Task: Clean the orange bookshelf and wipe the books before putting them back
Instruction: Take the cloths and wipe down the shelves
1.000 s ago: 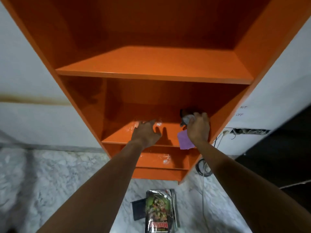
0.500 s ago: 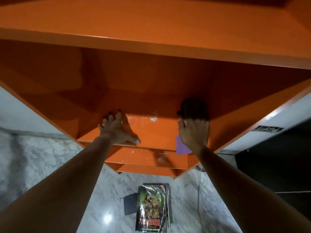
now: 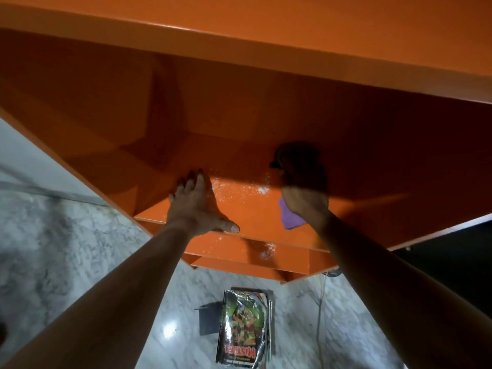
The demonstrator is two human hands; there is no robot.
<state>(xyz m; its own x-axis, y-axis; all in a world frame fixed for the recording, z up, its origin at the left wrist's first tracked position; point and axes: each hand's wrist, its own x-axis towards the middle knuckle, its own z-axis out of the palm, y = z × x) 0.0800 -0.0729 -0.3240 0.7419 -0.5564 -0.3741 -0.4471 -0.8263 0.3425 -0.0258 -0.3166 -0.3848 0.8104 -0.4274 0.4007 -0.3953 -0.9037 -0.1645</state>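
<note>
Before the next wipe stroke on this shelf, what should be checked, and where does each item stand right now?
1. Purple cloth under the right hand: ok.
2. Left hand flat on the shelf board: ok.
3. Shelf board free of books: ok; the books lie on the floor.
4. White specks wiped off: not ok, they lie between the hands.
5. Right fingers' hold on the cloth: cannot tell, they are in shadow.
6. Lower shelf clean: not ok, a white smear shows.
</note>
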